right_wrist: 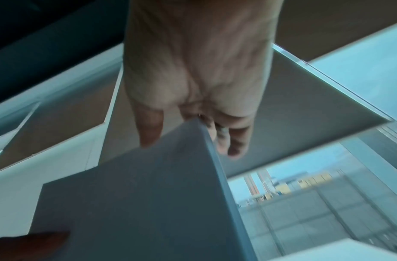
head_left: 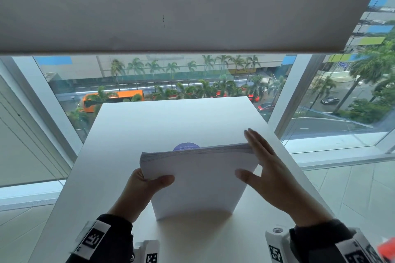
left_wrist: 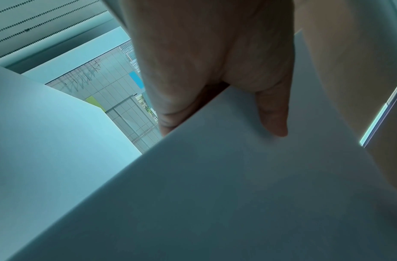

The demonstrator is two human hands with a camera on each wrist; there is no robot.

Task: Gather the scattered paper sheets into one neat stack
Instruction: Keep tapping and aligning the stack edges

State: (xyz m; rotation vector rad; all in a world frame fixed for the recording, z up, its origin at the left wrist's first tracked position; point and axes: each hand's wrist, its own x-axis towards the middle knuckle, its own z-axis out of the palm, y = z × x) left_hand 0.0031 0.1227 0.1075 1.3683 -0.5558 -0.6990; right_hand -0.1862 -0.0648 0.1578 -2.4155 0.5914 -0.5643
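A thick stack of white paper sheets stands on its lower edge on the white table, leaning toward me. My left hand grips the stack's left side, thumb across the front face and fingers behind. My right hand lies flat with straight fingers against the stack's right edge, thumb resting on the front sheet. In the left wrist view the thumb presses the paper. In the right wrist view straight fingers reach past the stack's edge.
A round purple sticker on the table shows just behind the stack's top. The table's far edge meets a large window with a lowered grey blind. Tiled floor lies on both sides.
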